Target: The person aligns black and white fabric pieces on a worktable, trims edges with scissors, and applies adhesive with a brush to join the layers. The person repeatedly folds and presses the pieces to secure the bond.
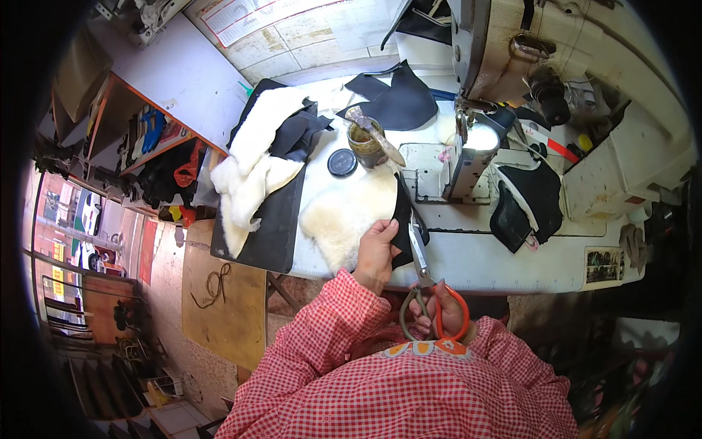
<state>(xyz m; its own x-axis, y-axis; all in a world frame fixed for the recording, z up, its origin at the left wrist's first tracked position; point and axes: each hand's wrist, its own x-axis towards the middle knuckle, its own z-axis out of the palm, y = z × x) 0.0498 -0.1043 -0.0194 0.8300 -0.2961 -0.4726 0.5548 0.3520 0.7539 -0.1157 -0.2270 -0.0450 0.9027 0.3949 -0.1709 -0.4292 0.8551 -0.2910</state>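
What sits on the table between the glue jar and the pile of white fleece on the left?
A round black lid lies flat between the jar and the fleece pile, in the head view.

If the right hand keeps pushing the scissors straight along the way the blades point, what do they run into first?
Most likely the black piece backed with white fleece that the left hand pinches: the scissors in the right hand already lie against its edge. Farther along that line stands the open jar, though depth is unclear.
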